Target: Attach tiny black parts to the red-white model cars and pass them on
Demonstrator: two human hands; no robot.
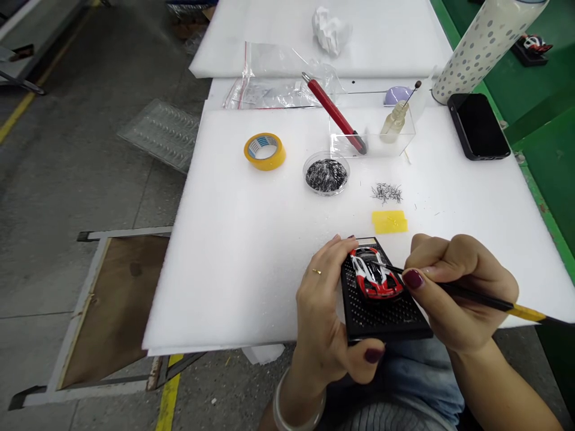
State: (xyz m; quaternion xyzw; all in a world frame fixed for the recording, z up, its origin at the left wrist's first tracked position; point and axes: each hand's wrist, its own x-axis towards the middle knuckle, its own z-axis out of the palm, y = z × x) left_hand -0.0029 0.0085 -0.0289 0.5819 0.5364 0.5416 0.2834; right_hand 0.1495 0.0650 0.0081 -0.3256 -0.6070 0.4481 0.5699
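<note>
My left hand (321, 299) is wrapped round the left side of a black base (381, 329) with a dotted top. On the base sits a small red, white and black model car (375, 272), tilted with it towards me. Between the thumb and fingers of my right hand (462, 287) is a thin paintbrush (478, 296) with a black and yellow handle. Its fine tip is at the car's dark middle; whether it touches cannot be made out. Just beyond the base lie a yellow tape piece (389, 222) and a small heap of short black fibres (387, 192).
A round clear dish (326, 191) of black fibres stands beyond my left hand, with a yellow tape roll (265, 163) to its left. Further back are a red pen-shaped tool (332, 111), a small glass bottle (394, 123), a phone (478, 126) and a spotted flask (485, 51).
</note>
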